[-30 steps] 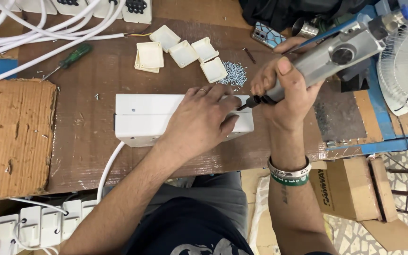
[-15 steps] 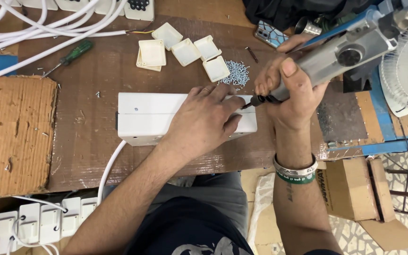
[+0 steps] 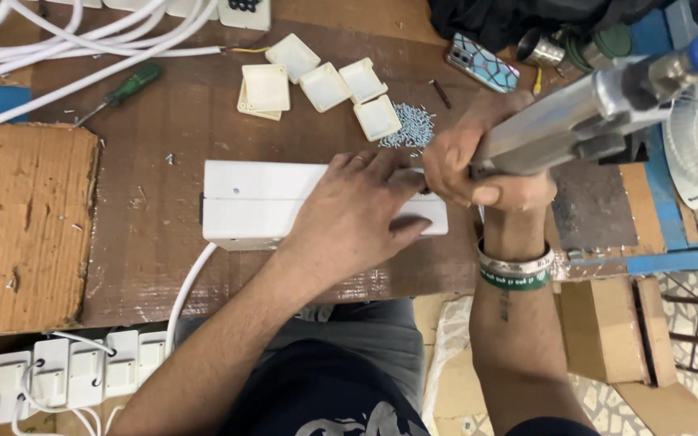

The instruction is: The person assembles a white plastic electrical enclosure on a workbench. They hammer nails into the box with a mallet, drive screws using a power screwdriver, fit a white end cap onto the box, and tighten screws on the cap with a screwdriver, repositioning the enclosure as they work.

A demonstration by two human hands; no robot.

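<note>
Left hand point(image 3: 357, 218) lies flat, pinning the white box point(image 3: 260, 202) to the bench point(image 3: 147, 266); right hand point(image 3: 478, 173) beside it clamps the power driver point(image 3: 575, 121), its tip apparently hidden.

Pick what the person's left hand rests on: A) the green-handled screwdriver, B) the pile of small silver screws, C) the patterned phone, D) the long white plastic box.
D: the left hand lies flat on the long white plastic box, while the right hand grips a grey power tool.

Green-handled screwdriver point(image 3: 127, 85) beside white cables point(image 3: 58, 40); square white covers point(image 3: 317, 81) (five), screw pile point(image 3: 408, 127), phone point(image 3: 482, 62)
</note>
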